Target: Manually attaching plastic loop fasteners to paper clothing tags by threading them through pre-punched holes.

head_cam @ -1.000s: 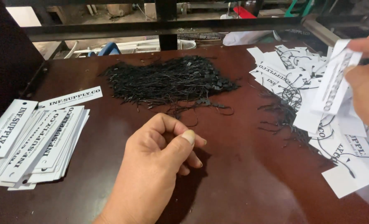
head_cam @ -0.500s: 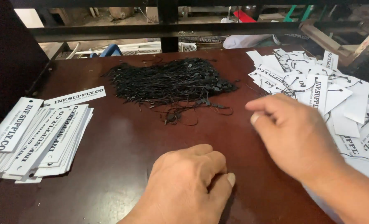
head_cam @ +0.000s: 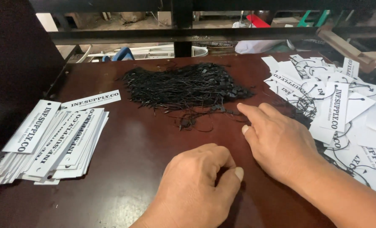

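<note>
Empty, right hand reaches with fingers extended toward loose black string loops on the table; left hand rests curled, holding nothing visible. Strung white card tags lie right, unstrung tag stack left.

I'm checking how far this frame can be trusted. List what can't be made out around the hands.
- Left hand, head view: fingers curl under the palm, so whether they hold anything is hidden.
- Right hand: its forearm leaves the bottom-right edge; the tags beneath it are covered.
- Stack of tags: cut off by the left edge; count unclear.
- Black strings: too tangled and fine to tell apart.
</note>
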